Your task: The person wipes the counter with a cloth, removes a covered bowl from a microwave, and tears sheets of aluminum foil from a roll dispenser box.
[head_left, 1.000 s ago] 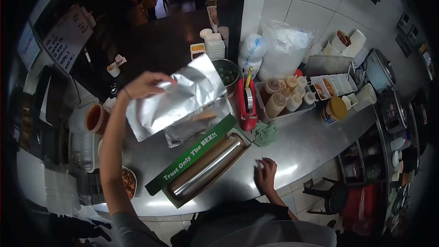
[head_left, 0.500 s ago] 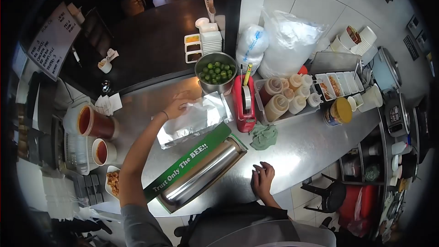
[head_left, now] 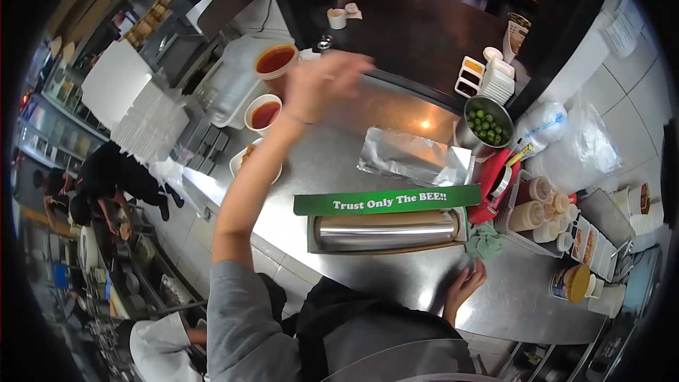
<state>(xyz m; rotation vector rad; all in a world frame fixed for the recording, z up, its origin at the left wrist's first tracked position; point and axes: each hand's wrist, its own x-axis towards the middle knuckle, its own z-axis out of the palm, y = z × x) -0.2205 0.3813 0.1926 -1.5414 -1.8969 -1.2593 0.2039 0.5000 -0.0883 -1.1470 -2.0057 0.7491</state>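
Note:
My left hand (head_left: 327, 85) is raised over the counter's back left part, somewhat blurred, fingers apart and holding nothing, near a tub of red sauce (head_left: 276, 61) and a cup of red sauce (head_left: 263, 114). Flat on the steel counter lie foil sheets (head_left: 414, 155). In front of them is an open green box (head_left: 387, 201) with a foil roll (head_left: 385, 230) inside. My right hand (head_left: 467, 281) rests by the counter's front edge, fingers loosely bent and apart with nothing seen in them, just below a green cloth (head_left: 484, 241).
A pot of green limes (head_left: 486, 124), a red tape dispenser (head_left: 493, 185) and a bin of sauce bottles (head_left: 527, 216) stand on the right. A food tray (head_left: 242, 160) is partly behind my left forearm. People (head_left: 117, 177) are at work far left.
The view has swung left. My left hand has let go of the foil, which now lies flat, and has moved up and left toward the sauces. My right hand stays near the front edge.

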